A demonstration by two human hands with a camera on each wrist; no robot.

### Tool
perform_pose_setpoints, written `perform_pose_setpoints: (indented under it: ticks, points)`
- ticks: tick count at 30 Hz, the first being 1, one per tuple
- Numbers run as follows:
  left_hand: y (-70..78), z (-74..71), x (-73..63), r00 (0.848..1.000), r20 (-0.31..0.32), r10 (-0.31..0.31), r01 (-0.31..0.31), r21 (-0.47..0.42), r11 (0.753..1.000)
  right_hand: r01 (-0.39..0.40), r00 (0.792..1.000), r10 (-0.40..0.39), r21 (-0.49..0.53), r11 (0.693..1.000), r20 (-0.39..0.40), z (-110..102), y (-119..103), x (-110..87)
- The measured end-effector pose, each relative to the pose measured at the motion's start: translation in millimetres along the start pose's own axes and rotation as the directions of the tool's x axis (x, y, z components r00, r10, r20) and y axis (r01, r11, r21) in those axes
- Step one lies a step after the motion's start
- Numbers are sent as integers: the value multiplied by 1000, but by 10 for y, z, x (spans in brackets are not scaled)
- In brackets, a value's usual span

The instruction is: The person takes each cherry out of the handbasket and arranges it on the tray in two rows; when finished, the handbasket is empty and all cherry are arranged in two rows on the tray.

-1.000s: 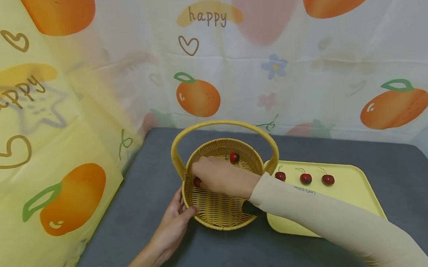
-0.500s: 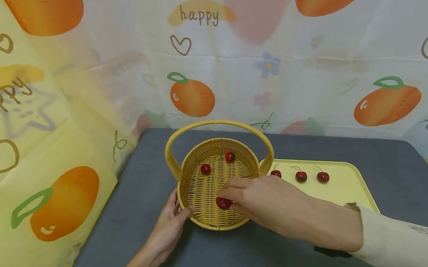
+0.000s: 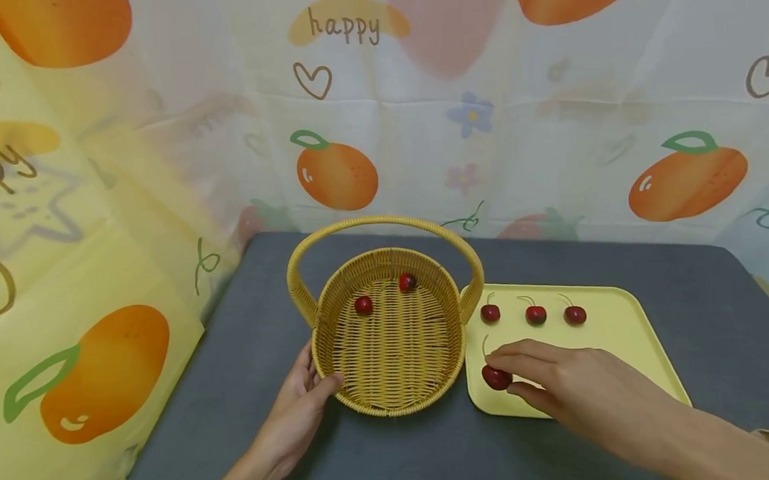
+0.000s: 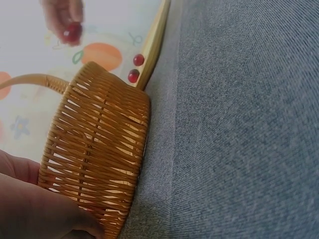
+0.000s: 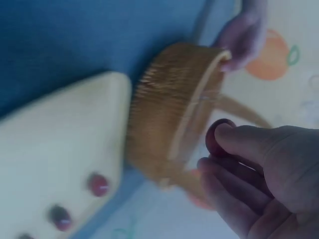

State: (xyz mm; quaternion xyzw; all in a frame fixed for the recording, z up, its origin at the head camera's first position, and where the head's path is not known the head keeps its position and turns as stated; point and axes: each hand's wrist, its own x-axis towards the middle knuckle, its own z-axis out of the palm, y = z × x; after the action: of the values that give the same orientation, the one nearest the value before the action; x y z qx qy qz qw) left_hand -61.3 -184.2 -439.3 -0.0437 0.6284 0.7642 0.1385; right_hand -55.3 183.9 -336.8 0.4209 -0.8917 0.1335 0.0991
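Note:
My left hand (image 3: 299, 407) grips the left rim of a round yellow wicker basket (image 3: 392, 404), thumb over the edge and fingers against the outer wall. Inside lie two cherries, one cherry (image 3: 364, 305) on the left and another cherry (image 3: 408, 282) near the back. My right hand (image 3: 578, 385) pinches a dark red cherry (image 3: 496, 377) between thumb and fingertips, its stem pointing up. In the head view it overlaps the front left part of a yellow tray (image 3: 622, 358); the left wrist view shows it raised higher than the basket.
Along the tray's back edge sit three stemmed cherries: a left cherry (image 3: 490, 313), a middle cherry (image 3: 536, 315) and a right cherry (image 3: 575, 315). The basket's tall handle (image 3: 384, 221) arches over it. A fruit-printed curtain (image 3: 419, 145) hangs behind the grey tabletop (image 3: 381, 458).
My right hand has come out of the basket with a cherry and moved right, over the tray. Two cherries in the basket are now uncovered. My left hand keeps its grip on the rim.

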Motion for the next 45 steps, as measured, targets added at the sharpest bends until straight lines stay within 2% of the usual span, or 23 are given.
perform_pose_setpoints:
  ticks: [6, 11, 19, 29, 40, 45]
  points:
    - [2, 18, 13, 1000, 2, -2, 2, 17, 1000, -82, 997, 82, 6, 997, 9, 229, 237, -144]
    - [3, 7, 12, 1000, 6, -1, 1, 13, 1000, -148, 987, 146, 23, 989, 66, 442, 394, -137]
    - [4, 7, 2, 1000, 8, -5, 5, 8, 1000, -176, 978, 169, 45, 983, 125, 670, 577, -58]
    - [5, 12, 8, 1000, -9, -17, 17, -11, 1000, -226, 962, 219, 26, 974, 163, 770, 664, -14]
    - [13, 6, 3, 1000, -3, -26, 26, 3, 1000, -220, 967, 214, 29, 975, 141, 809, 696, 10]
    - [16, 9, 8, 1000, 6, -22, 22, 3, 1000, -234, 961, 229, 14, 972, 152, 810, 702, 6]
